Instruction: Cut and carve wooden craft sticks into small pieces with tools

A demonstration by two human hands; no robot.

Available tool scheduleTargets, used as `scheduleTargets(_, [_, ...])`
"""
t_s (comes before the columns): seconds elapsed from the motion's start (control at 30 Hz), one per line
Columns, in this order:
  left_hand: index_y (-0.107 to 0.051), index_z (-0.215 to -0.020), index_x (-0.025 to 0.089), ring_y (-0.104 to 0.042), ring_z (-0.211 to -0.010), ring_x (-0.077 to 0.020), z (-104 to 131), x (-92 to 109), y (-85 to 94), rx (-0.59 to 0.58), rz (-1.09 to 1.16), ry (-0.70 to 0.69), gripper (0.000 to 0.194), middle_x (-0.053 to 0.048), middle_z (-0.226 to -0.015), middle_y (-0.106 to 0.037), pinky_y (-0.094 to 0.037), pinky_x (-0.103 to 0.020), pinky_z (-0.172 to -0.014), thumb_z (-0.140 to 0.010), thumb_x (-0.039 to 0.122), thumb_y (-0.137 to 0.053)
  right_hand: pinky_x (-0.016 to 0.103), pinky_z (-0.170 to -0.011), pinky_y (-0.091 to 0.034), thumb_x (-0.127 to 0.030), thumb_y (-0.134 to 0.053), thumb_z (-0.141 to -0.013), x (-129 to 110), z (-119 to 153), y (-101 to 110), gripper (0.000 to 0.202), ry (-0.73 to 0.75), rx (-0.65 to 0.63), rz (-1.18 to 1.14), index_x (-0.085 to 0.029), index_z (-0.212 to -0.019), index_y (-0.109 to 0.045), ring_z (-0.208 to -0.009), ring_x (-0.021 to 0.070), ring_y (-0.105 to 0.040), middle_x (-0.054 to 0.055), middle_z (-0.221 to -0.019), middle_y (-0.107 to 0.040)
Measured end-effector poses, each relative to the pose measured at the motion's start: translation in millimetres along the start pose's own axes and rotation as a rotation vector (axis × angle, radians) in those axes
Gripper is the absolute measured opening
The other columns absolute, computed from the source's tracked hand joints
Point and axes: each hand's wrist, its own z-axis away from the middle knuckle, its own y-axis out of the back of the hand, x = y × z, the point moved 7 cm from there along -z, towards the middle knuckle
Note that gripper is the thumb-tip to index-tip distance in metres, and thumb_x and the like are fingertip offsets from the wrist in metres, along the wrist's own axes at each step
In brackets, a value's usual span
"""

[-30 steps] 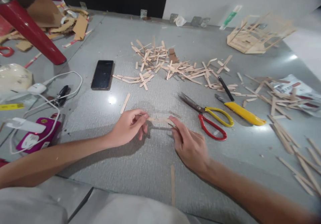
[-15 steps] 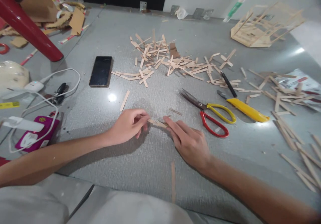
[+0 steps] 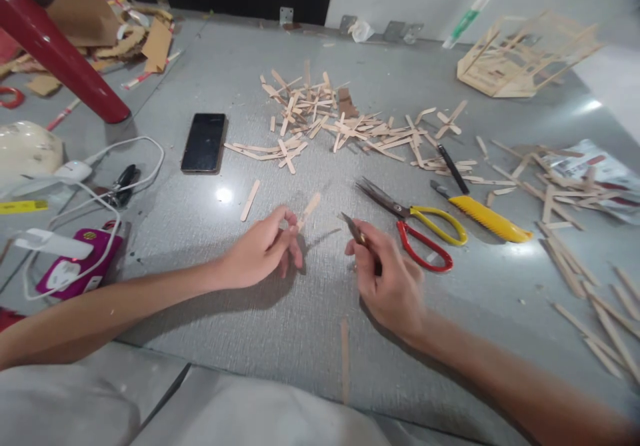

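Observation:
My left hand [image 3: 267,246] pinches a short wooden stick [image 3: 312,205] between thumb and fingers, its free end pointing up and to the right. Closed round a small knife [image 3: 353,228] is my right hand [image 3: 387,269]; the pointed blade sticks out toward the upper left. A gap separates the blade from the stick. Scissors [image 3: 407,211] with one yellow and one red handle lie just beyond my right hand. One loose stick [image 3: 251,200] rests above my left hand, and another [image 3: 345,359] lies near the table's front edge.
A pile of wooden sticks [image 3: 310,106] spreads across the grey table [image 3: 240,339]. To its left lies a phone [image 3: 204,143]. A yellow cutter [image 3: 490,218] and more sticks [image 3: 565,259] are on the right. A wooden frame [image 3: 495,73] stands at the back right. Cables and a purple power bank [image 3: 100,249] are left.
My hands have moved apart. My right hand has drawn back to the right with the knife, whose blade now shows clearly. The stick in my left hand has tilted upward.

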Motion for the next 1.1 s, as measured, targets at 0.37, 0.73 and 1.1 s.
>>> scheduleTargets(0.37, [-0.056, -0.103, 0.016, -0.063, -0.054, -0.0097, -2, 0, -8.7, 0.045, 0.177, 0.012, 0.019, -0.003, -0.081, -0.069, -0.043, -0.016, -0.039, -0.096, 0.033, -0.057, 0.024, -0.059, -0.054, -0.021, -0.050, -0.099, -3, -10, -6, 0.031, -0.010, -0.120, -0.170, -0.020, -0.126, -0.065, -0.053, 0.0105, -0.065, 0.001, -0.081, -0.078])
scheduleTargets(0.73, [-0.060, -0.088, 0.017, -0.055, -0.047, -0.0086, -6, 2, 8.5, 0.269, -0.259, -0.078, 0.019, 0.005, -0.055, -0.059, -0.043, -0.020, -0.052, -0.100, 0.029, -0.053, 0.019, -0.041, -0.037, -0.028, -0.055, -0.096, 8, -5, -29, 0.028, -0.348, -0.294, -0.512, -0.014, -0.117, -0.067, -0.039, 0.0063, -0.047, -0.003, -0.059, -0.068])
scheduleTargets(1.1, [-0.072, -0.083, 0.020, -0.056, -0.053, -0.0090, -9, 10, 15.5, 0.388, -0.357, -0.216, 0.011, 0.002, -0.070, -0.072, -0.043, -0.022, -0.053, -0.088, 0.029, -0.073, 0.020, -0.053, -0.045, -0.022, -0.052, -0.099, -3, -5, -16, 0.031, -0.013, -0.140, -0.195, -0.013, -0.124, -0.069, -0.046, 0.0065, -0.050, -0.002, -0.065, -0.069])
